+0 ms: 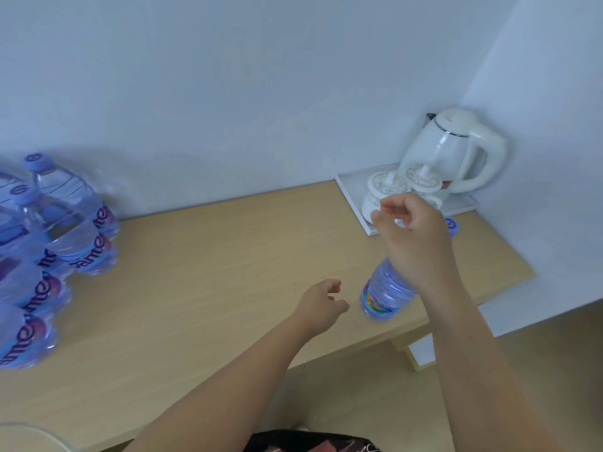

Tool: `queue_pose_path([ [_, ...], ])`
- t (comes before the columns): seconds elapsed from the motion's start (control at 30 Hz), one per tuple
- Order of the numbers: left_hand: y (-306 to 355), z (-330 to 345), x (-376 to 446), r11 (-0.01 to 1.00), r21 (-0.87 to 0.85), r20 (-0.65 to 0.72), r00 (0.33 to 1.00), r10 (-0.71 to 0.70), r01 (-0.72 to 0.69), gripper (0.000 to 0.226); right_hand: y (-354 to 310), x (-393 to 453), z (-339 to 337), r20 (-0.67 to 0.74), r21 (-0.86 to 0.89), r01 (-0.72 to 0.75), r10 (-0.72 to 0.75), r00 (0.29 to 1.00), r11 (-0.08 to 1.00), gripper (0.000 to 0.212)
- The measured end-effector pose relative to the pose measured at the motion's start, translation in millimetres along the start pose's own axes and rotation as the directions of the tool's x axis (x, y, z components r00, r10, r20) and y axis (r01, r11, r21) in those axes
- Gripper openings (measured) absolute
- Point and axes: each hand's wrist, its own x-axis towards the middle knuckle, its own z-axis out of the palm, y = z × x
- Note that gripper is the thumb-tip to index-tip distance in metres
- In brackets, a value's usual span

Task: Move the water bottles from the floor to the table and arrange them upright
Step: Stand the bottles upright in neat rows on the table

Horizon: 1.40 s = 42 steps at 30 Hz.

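On the pale wooden table (212,275), near its front right edge, a clear plastic water bottle (386,293) is standing with its long axis leaning up and right, blue cap (452,224) topmost. Hovering over it, the right hand (414,243) is loosely curled, gripping nothing. Just left, the left hand (321,305) is hanging relaxed and empty. More ribbed bottles (49,249) are clustering upright at far left. A glossy white kettle (456,151) is sitting on a tray (352,197).

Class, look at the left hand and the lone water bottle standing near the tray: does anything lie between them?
Nothing visible does. Only bare table separates the left hand from the water bottle; the right hand hangs over the bottle.
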Motion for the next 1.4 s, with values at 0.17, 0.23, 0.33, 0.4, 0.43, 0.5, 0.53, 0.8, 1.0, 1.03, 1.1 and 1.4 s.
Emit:
queue_pose_path([
  [0.17, 2.8, 16.0, 4.7, 1.000, 0.020, 0.044, 0.999, 0.007, -0.008, 0.061, 25.2, 1.5, -22.6, 0.035, -0.018, -0.097, 0.098, 0.995, 0.995, 0.020],
  [0.23, 2.3, 17.6, 5.6, 1.000, 0.025, 0.050, 0.999, 0.005, -0.007, 0.062, 36.3, -0.3, -25.4, 0.091, 0.008, -0.148, 0.147, 0.985, 0.989, 0.024],
  [0.33, 2.2, 22.3, 6.7, 0.999, 0.037, 0.048, 0.999, -0.003, 0.001, 0.063, 53.0, -6.0, -29.6, 0.126, -0.013, -0.177, 0.177, 0.976, 0.984, 0.028],
  [0.4, 1.8, 25.8, 7.2, 0.999, 0.031, 0.052, 0.999, -0.010, 0.009, 0.063, 62.0, -8.8, -31.2, 0.113, -0.007, -0.166, 0.165, 0.980, 0.986, 0.030],
  [0.43, 1.6, 27.7, 7.4, 1.000, 0.027, 0.054, 0.998, -0.014, 0.013, 0.064, 65.7, -9.9, -31.8, 0.107, 0.000, -0.158, 0.157, 0.982, 0.987, 0.028],
  [0.5, 1.3, 31.6, 7.2, 1.000, 0.023, 0.054, 0.998, -0.017, 0.016, 0.064, 72.7, -12.2, -32.0, 0.109, -0.012, -0.141, 0.141, 0.984, 0.990, 0.022],
  [0.53, 1.0, 33.5, 7.0, 1.000, 0.022, 0.053, 0.998, -0.017, 0.016, 0.063, 76.0, -13.4, -31.6, 0.113, -0.021, -0.126, 0.128, 0.985, 0.992, 0.019],
  [0.8, -9.0, 40.1, 5.2, 1.000, 0.005, 0.038, 0.999, -0.021, 0.021, 0.065, 80.8, -18.8, -29.4, 0.113, 0.041, -0.042, 0.037, 0.993, 0.998, 0.019],
  [1.0, -26.7, 11.5, -5.3, 0.999, -0.018, -0.052, 0.998, -0.044, 0.043, 0.070, 66.2, -21.7, -6.5, 0.233, -0.012, 0.065, -0.061, 0.971, 0.998, 0.012],
  [1.03, -30.7, 4.2, -8.7, 0.999, -0.023, -0.075, 0.996, -0.050, 0.048, 0.070, 62.5, -21.7, -0.2, 0.262, -0.006, 0.078, -0.074, 0.962, 0.997, 0.014],
  [1.1, -39.2, -10.6, -16.5, 0.997, -0.042, -0.120, 0.991, -0.065, 0.060, 0.071, 54.0, -23.1, 14.3, 0.327, 0.028, 0.100, -0.104, 0.939, 0.995, 0.013],
  [1.4, -93.4, -85.2, -69.2, 0.965, -0.239, -0.321, 0.929, -0.184, 0.108, 0.064, -8.8, -40.6, 102.7, 0.651, 0.189, 0.189, -0.267, 0.711, 0.964, 0.015],
])
